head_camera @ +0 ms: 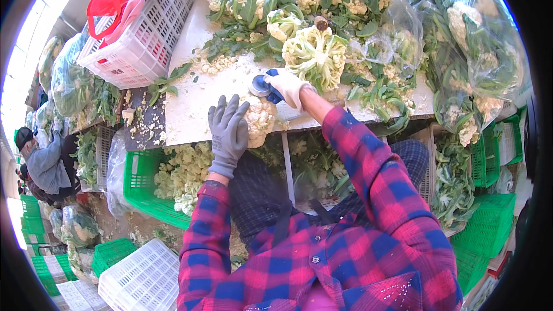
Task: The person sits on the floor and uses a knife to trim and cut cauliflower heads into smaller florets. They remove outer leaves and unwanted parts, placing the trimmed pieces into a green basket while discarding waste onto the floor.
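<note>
My left hand (pixel 230 131), in a grey coated glove, has its fingers extended and apart. It touches the left side of a cauliflower head (pixel 260 122) at the front edge of the white board (pixel 190 116). My right hand (pixel 283 88), in a white and blue glove, grips a round metal tool (pixel 259 85) just above that head. Beyond it, a trimmed cauliflower (pixel 317 55) lies with its branching stalks facing up. Under my right wrist lies what looks like a knife with a brown handle (pixel 339 103), partly hidden.
A green crate (pixel 144 207) of cut florets (pixel 183 172) stands below the board's left side. A white crate (pixel 129 62) with a red bag sits at the back left. Leaves (pixel 248 39) and bagged cauliflowers (pixel 484 47) crowd the back and right. Another person (pixel 47 164) is at far left.
</note>
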The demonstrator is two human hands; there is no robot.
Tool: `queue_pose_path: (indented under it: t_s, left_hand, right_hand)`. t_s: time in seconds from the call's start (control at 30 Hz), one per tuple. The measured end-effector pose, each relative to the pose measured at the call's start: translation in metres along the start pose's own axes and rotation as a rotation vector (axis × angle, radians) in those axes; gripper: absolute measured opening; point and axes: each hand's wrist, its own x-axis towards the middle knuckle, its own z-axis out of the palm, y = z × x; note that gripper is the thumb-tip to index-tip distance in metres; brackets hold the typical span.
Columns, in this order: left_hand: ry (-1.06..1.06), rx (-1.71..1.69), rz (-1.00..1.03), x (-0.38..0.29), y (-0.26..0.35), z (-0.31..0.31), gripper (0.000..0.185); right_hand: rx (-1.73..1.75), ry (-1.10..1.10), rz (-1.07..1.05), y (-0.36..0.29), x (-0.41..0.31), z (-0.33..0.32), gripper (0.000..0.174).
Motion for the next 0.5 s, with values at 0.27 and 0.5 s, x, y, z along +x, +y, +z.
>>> queue_pose_path:
  t_s: [0.27, 0.5]
  left_hand:
    - [-0.010, -0.005, -0.006, 0.002, 0.000, -0.006, 0.039]
    - [-0.001, -0.019, -0.009, 0.000, 0.000, -0.005, 0.039]
  right_hand:
    - [0.028, 0.083, -0.261, -0.006, 0.001, 0.007, 0.021]
    - [-0.337, 0.199, -0.294, 0.029, 0.046, 0.008, 0.019]
